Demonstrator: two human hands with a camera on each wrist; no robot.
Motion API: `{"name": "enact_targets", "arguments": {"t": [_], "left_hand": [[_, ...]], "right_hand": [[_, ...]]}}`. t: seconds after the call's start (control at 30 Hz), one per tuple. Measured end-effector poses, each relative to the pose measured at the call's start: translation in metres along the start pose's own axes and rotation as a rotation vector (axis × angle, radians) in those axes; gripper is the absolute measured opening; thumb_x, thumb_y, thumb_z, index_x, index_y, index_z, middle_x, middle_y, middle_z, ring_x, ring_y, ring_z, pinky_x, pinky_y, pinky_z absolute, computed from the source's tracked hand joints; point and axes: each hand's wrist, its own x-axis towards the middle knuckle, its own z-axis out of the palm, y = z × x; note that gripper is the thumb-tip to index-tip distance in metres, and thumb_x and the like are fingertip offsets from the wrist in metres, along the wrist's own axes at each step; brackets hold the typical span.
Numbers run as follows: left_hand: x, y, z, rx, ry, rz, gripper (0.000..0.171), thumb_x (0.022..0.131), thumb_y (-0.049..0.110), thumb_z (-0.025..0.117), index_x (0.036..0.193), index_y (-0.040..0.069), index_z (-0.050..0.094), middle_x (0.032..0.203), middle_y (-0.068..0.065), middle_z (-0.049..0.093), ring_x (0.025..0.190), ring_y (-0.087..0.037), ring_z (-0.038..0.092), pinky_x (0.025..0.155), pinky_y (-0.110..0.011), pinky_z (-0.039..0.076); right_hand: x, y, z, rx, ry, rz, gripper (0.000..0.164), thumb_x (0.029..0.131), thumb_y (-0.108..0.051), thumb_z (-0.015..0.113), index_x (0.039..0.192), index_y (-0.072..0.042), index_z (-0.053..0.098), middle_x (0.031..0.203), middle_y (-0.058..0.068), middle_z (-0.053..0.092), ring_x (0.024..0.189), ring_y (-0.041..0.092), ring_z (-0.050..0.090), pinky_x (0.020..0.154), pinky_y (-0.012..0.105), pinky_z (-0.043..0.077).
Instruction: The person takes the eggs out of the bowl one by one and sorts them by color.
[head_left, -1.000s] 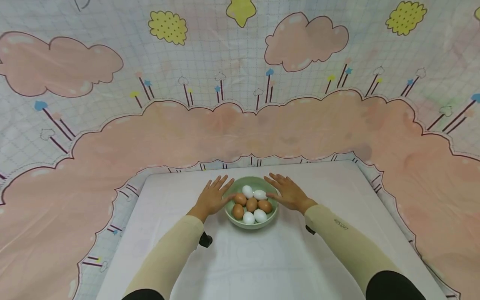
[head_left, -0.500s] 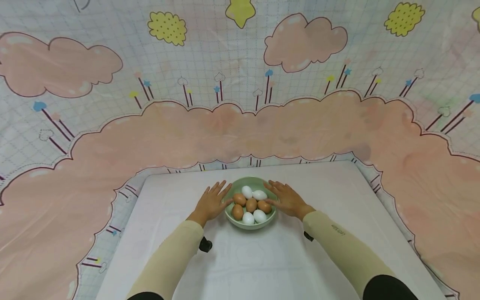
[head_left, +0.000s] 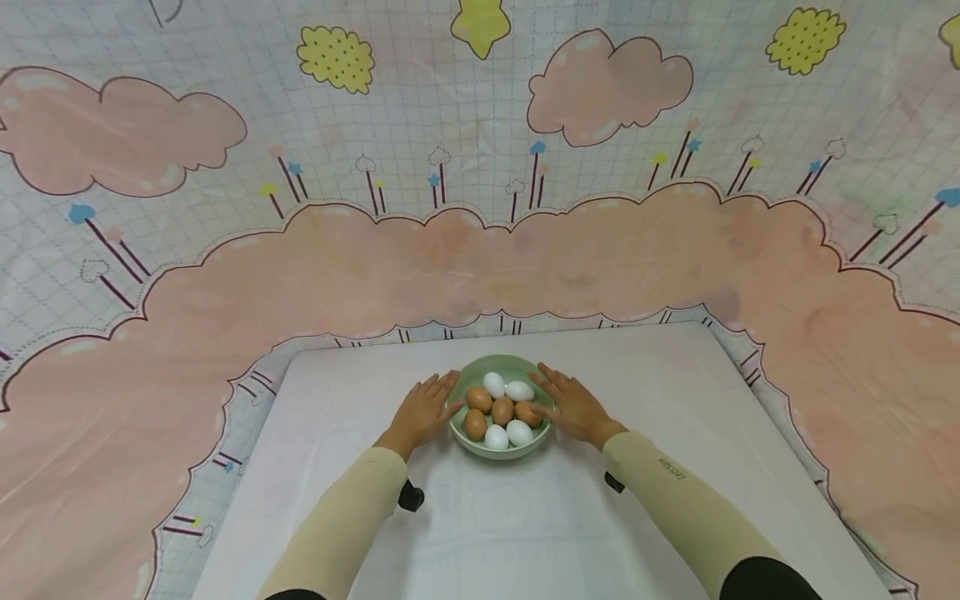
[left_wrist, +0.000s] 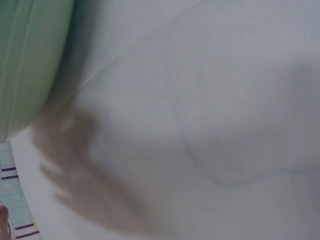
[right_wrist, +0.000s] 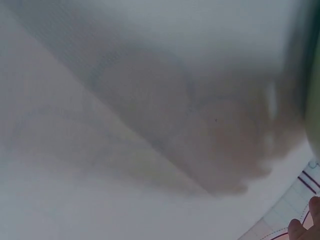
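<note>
Green bowl [head_left: 502, 364] holds four brown eggs [head_left: 503, 409] and four white eggs [head_left: 520, 432].

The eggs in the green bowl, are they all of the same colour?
No, four brown eggs and four white eggs lie together in the green bowl.

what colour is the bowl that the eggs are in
Light green; the bowl shows best in the head view.

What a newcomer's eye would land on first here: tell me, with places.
Probably the green bowl of brown and white eggs, toward the far edge of the white table. The left hand and right hand flank it, one on each side. Beyond, pink clouds decorate the patterned backdrop.
</note>
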Motion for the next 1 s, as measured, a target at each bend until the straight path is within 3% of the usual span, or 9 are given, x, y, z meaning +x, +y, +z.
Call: {"name": "enact_targets", "arguments": {"t": [0.13,0.5,0.67,0.73,0.8,0.93,1.0], "left_hand": [[-0.001,0.001,0.003,-0.034,0.014,0.000,0.062,0.095,0.047,0.032,0.145,0.015,0.015,0.146,-0.002,0.023,0.130,-0.028,0.025,0.105,-0.046,0.021],[-0.004,0.006,0.008,-0.332,0.046,-0.083,0.060,0.095,0.038,0.041,0.145,0.015,0.018,0.141,-0.011,0.032,0.125,-0.032,0.033,0.102,-0.047,0.027],[-0.006,0.008,0.011,-0.459,0.109,-0.090,0.059,0.095,0.032,0.045,0.144,0.012,0.020,0.137,-0.017,0.036,0.115,-0.032,0.045,0.095,-0.046,0.037],[-0.006,0.009,0.012,-0.555,0.128,-0.105,0.058,0.094,0.028,0.048,0.143,0.010,0.023,0.134,-0.020,0.037,0.106,-0.034,0.050,0.088,-0.045,0.044],[-0.006,0.011,0.013,-0.668,0.132,-0.136,0.058,0.093,0.025,0.051,0.143,0.010,0.025,0.132,-0.022,0.037,0.104,-0.037,0.050,0.076,-0.042,0.051],[-0.005,0.012,0.016,-0.895,0.097,-0.262,0.059,0.091,0.024,0.055,0.143,0.018,0.028,0.132,-0.020,0.036,0.109,-0.040,0.044,0.056,-0.035,0.055],[-0.004,0.011,0.019,-0.958,0.079,-0.318,0.058,0.090,0.027,0.055,0.142,0.023,0.029,0.133,-0.017,0.037,0.113,-0.039,0.040,0.055,-0.034,0.055]], "right_hand": [[-0.001,0.001,0.003,0.003,0.013,0.006,0.066,0.090,-0.051,0.044,0.143,-0.018,0.025,0.149,0.004,0.015,0.130,0.030,0.025,0.102,0.055,0.021],[-0.004,-0.004,0.003,0.090,0.018,0.060,0.067,0.091,-0.046,0.045,0.144,-0.013,0.021,0.149,0.003,0.013,0.132,0.025,0.020,0.106,0.047,0.021],[-0.005,-0.006,0.007,0.196,-0.003,0.160,0.070,0.091,-0.048,0.044,0.145,-0.016,0.015,0.149,0.001,0.015,0.133,0.022,0.017,0.107,0.044,0.019],[-0.005,-0.006,0.008,0.242,-0.009,0.200,0.070,0.090,-0.049,0.044,0.145,-0.018,0.014,0.148,0.001,0.017,0.133,0.022,0.017,0.107,0.044,0.019],[-0.005,-0.007,0.010,0.280,-0.003,0.226,0.070,0.090,-0.049,0.046,0.145,-0.021,0.014,0.147,0.002,0.020,0.133,0.022,0.019,0.107,0.043,0.019],[-0.006,-0.007,0.010,0.349,0.030,0.239,0.069,0.089,-0.044,0.051,0.145,-0.020,0.018,0.145,0.006,0.024,0.131,0.027,0.023,0.105,0.048,0.020],[-0.006,-0.007,0.011,0.361,0.034,0.247,0.069,0.089,-0.044,0.052,0.145,-0.020,0.019,0.145,0.007,0.025,0.131,0.028,0.024,0.105,0.048,0.021]]}}
